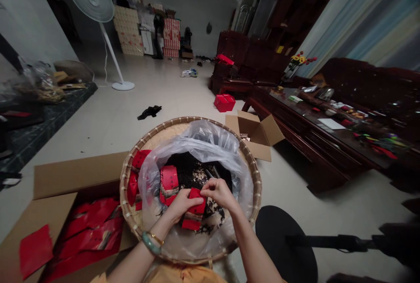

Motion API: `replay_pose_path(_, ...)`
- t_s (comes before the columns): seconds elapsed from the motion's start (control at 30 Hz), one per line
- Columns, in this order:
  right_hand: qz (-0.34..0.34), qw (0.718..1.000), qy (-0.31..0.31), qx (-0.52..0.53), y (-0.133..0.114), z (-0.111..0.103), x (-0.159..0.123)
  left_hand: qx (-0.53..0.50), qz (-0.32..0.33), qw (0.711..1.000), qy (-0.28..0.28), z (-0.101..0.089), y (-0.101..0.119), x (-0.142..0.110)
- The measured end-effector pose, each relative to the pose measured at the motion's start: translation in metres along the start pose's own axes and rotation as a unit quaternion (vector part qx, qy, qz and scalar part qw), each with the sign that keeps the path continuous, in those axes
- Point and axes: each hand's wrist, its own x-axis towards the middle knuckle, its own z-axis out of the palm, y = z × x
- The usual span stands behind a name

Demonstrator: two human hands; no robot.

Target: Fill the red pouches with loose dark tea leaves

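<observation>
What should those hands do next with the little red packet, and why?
Probably fold its top edge down, I think, because the left hand and right hand both pinch the top of the red packet, right above the dark tea leaves, where a spill could land.

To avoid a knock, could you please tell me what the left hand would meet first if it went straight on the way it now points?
The red packet comes first: the left hand is touching it. Just beyond that is the right hand, though depth is hard to judge from this view.
</observation>
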Motion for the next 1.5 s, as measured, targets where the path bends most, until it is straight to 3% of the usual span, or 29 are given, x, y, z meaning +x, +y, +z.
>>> replay_pose_path(0.2, 0.023, 0.999, -0.009, 0.032, 0.005, 0.003, 0.001, -0.031, -0.003, 0.999, 0.014, 0.002, -0.002, 0.002)
replay_pose_path(0.27, 0.033, 0.999, 0.017, 0.028, 0.013, -0.001, 0.003, -0.042, -0.006, 0.999, 0.01, 0.001, -0.002, 0.003)
replay_pose_path(0.37, 0.021, 0.988, 0.127, -0.087, 0.031, -0.008, 0.007, -0.064, -0.012, 0.998, 0.01, -0.002, -0.004, 0.004)
replay_pose_path(0.43, 0.029, 0.965, 0.163, -0.204, 0.046, -0.008, 0.009, -0.073, -0.012, 0.997, 0.012, -0.003, -0.005, 0.004)
replay_pose_path(0.53, 0.082, 0.925, 0.15, -0.34, 0.063, -0.002, 0.011, -0.074, -0.02, 0.997, 0.009, -0.003, -0.005, 0.004)
replay_pose_path(0.67, 0.128, 0.898, 0.137, -0.398, 0.072, 0.005, 0.016, -0.062, -0.013, 0.998, 0.014, -0.003, -0.002, 0.002)
replay_pose_path(0.8, 0.143, 0.922, 0.125, -0.338, 0.074, -0.002, 0.02, -0.043, 0.013, 0.999, 0.022, -0.005, 0.001, 0.0)
replay_pose_path(0.93, 0.137, 0.973, 0.122, -0.141, 0.063, -0.024, 0.012, -0.043, -0.005, 0.999, 0.007, -0.007, -0.001, 0.001)
replay_pose_path(1.0, 0.108, 0.992, 0.063, -0.013, 0.049, -0.037, 0.005, -0.043, -0.01, 0.999, -0.002, -0.008, -0.002, 0.002)
replay_pose_path(1.07, 0.064, 0.996, -0.025, 0.049, 0.032, -0.046, -0.002, -0.039, -0.014, 0.999, -0.011, -0.007, -0.003, 0.004)
replay_pose_path(1.2, 0.031, 0.994, -0.108, 0.0, 0.005, -0.048, -0.008, -0.02, 0.003, 0.999, -0.026, -0.005, -0.002, 0.006)
replay_pose_path(1.5, 0.004, 0.993, -0.107, -0.052, -0.011, -0.029, -0.001, -0.027, 0.008, 0.999, -0.014, -0.007, -0.001, 0.005)
